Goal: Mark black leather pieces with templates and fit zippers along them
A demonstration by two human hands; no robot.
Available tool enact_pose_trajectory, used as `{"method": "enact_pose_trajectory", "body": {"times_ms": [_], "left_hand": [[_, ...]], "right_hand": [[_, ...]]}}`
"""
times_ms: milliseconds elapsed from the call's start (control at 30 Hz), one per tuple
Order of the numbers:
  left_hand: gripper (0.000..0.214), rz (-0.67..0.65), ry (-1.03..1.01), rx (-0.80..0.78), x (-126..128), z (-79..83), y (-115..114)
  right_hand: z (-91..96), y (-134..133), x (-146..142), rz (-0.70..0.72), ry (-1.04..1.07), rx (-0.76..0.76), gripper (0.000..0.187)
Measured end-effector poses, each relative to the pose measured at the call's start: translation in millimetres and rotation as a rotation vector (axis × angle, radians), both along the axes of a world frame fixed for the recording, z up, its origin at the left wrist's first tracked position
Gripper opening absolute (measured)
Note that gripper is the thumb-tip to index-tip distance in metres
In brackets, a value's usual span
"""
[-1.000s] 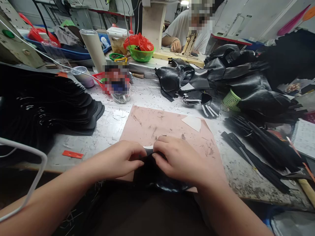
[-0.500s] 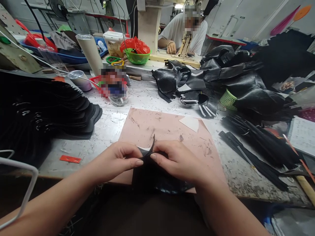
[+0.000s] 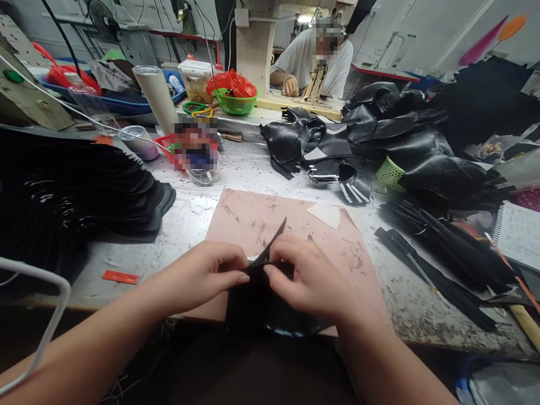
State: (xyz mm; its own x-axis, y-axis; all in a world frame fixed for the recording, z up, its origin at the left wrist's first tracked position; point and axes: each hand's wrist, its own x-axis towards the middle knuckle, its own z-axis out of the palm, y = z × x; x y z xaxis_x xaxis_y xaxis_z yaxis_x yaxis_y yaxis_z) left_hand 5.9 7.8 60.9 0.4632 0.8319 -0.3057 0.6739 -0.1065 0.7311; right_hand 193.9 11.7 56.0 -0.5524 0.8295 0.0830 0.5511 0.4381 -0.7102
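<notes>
Between my two hands a black leather piece (image 3: 253, 304) hangs over the table's front edge, glossy along its lower right. My left hand (image 3: 211, 275) pinches its upper edge between thumb and fingers. Close beside it, my right hand (image 3: 301, 275) pinches the same edge. A dark pointed strip (image 3: 276, 233) sticks up from the pinched edge, just behind my right fingers. Under the hands lies a pinkish board (image 3: 240, 219) with dark smudges. A white paper scrap (image 3: 327, 215) rests on the board's far right corner.
Stacked black pieces (image 3: 126, 191) stand at left, near a small red strip (image 3: 120, 277). Glossy black leather parts (image 3: 287, 140) pile up at back right, with black zipper strips (image 3: 439, 281) in front. Across the table a person (image 3: 291, 84) sits behind a sewing machine (image 3: 255, 50).
Both hands have shifted slightly to the right along the leather edge. The pointed strip now leans further right and shows more of its length.
</notes>
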Motion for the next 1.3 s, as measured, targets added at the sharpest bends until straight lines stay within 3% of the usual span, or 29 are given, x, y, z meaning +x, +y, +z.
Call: {"method": "enact_pose_trajectory", "body": {"times_ms": [133, 367, 567, 667, 900, 1100, 1300], "left_hand": [[0.017, 0.005, -0.028, -0.039, -0.8, 1.0, 0.6], [0.015, -0.122, 0.025, 0.072, 4.9, 10.1, 5.4], [0.017, 0.102, -0.101, -0.135, 6.7, 1.0, 7.8], [0.017, 0.142, -0.112, -0.163, 5.9, 0.3, 8.5], [0.012, 0.04, -0.027, -0.015, 6.7, 1.2, 10.3], [0.015, 0.013, 0.005, -0.034, 6.8, 2.6, 11.5], [0.015, -0.115, -0.003, 0.036, 8.2, 5.4, 13.8]], "right_hand": [[2.0, 1.1, 1.9, 0.005, 0.066, -0.003, 0.015], [0.3, -0.6, -1.8, 0.061, -0.067, 0.012, 0.012], [4.5, 1.4, 4.0, 0.066, -0.06, 0.027, 0.012], [4.3, 1.6, 4.3, 0.051, -0.046, 0.03, 0.014], [1.2, -0.4, 0.3, 0.078, -0.06, 0.026, 0.009], [1.9, 0.8, 0.3, 0.092, -0.135, 0.028, 0.009], [0.4, 1.8, -0.6, 0.084, -0.178, 0.046, 0.01]]}}
